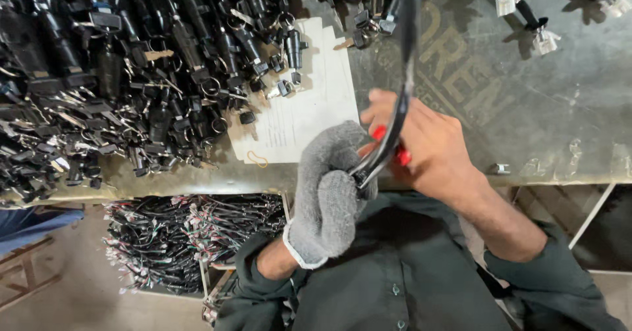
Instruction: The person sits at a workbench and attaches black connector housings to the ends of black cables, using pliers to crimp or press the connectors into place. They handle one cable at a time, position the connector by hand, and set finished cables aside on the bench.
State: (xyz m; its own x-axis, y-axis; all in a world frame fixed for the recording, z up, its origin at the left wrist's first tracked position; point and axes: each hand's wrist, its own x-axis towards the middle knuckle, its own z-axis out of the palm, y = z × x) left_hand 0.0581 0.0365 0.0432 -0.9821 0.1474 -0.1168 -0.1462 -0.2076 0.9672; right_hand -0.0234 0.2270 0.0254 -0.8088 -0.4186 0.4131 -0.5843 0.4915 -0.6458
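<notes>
My left hand (329, 193), in a grey knitted glove, is closed around the lower end of a black sleeved cable (403, 87) that runs up and out of the top of the view. My bare right hand (428, 147) grips a small red-handled tool (401, 154) pressed against the same cable, just above the glove. Both hands are held close to my chest, over the front edge of the workbench (526, 120). What the tool's tip does is hidden behind the cable and fingers.
A big heap of black switch-and-key assemblies (112, 74) covers the bench's left half. A sheet of paper (309, 107) lies beside it. White connectors (543, 40) lie at the far right. A bin of wire harnesses (191, 239) stands under the bench.
</notes>
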